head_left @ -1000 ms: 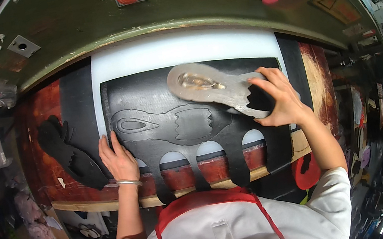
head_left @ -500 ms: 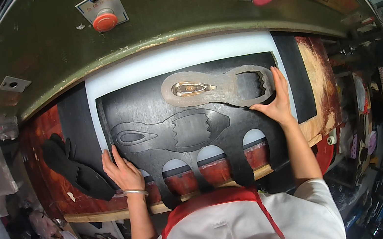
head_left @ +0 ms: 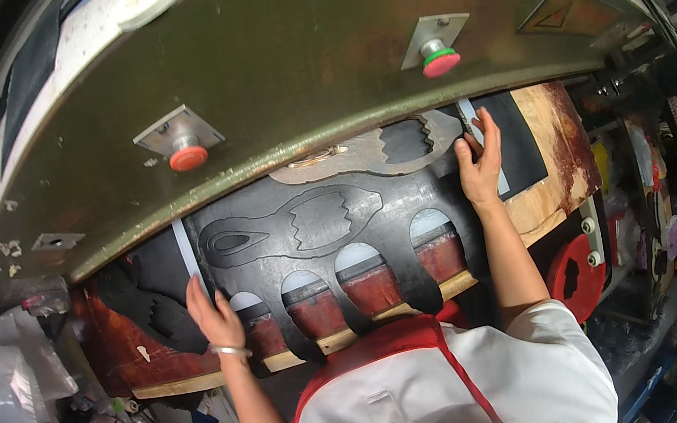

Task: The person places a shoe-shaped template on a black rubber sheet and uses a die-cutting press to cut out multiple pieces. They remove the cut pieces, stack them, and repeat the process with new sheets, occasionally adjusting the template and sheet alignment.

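A black rubber-like sheet lies on a white board, its near side cut into rounded gaps and strips hanging over the table front. A sole-shaped cut outline with a jagged opening shows on it. Beyond that lies a grey sole-shaped cutting die, its far left part hidden under the green machine beam. My left hand rests at the left edge of sheet and board, fingers stretched. At the right edge my right hand has thumb and fingers apart beside the die's right end, holding nothing up.
The green machine beam spans the far side, with a red push button and a pink-and-green one. Black cut sole pieces lie left on the red-brown worn table. A red disc stands at lower right.
The beam now covers the board's far edge and part of the die; the whole view has also shifted. My right hand has come off the die's end to the board's right edge.
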{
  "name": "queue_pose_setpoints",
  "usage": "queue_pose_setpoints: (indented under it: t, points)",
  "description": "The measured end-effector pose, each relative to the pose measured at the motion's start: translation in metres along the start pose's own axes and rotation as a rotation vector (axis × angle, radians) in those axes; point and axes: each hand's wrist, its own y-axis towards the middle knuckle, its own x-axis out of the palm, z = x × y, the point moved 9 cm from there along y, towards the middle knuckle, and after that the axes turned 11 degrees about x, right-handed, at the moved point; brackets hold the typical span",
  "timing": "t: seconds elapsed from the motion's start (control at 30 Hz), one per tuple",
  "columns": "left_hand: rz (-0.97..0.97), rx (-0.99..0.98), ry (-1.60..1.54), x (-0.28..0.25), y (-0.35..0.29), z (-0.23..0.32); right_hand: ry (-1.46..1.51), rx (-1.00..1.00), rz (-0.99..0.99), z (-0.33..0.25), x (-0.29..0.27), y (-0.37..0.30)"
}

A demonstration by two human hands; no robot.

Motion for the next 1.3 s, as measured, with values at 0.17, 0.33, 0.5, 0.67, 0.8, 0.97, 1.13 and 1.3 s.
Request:
queue_pose_setpoints:
  t: [0.17,0.33,0.5,0.67,0.8,0.97,1.13,1.3]
  points:
    - [-0.041,-0.34,0.006,-0.032,-0.039,-0.021,-0.285,-0.504,0.321,-0.121,-0.002,0.042]
    - [-0.167,-0.383,0.126,-0.004,-0.026,-0.036,-0.323,-0.47,0.344,-0.153,0.051,0.06]
    - [-0.171,-0.367,0.131,0.002,-0.008,-0.054,-0.282,-0.409,0.318,-0.123,0.064,0.051]
    - [-0.079,-0.536,0.084,0.029,-0.026,-0.041,-0.346,-0.325,0.1,-0.044,0.036,0.029]
    - [-0.191,-0.344,0.373,0.175,0.029,0.052,-0.137,0.403,-0.362,0.115,0.042,0.067]
    - [0.069,-0.599,0.104,0.343,0.197,0.094,-0.396,-0.119,-0.618,0.152,0.13,0.308]
    - [0.265,-0.466,0.026,0.386,0.302,0.116,-0.455,-0.469,-0.422,0.115,0.126,0.417]
    - [0.411,-0.228,-0.017,0.399,0.321,0.157,-0.521,-0.478,-0.387,0.084,0.094,0.424]
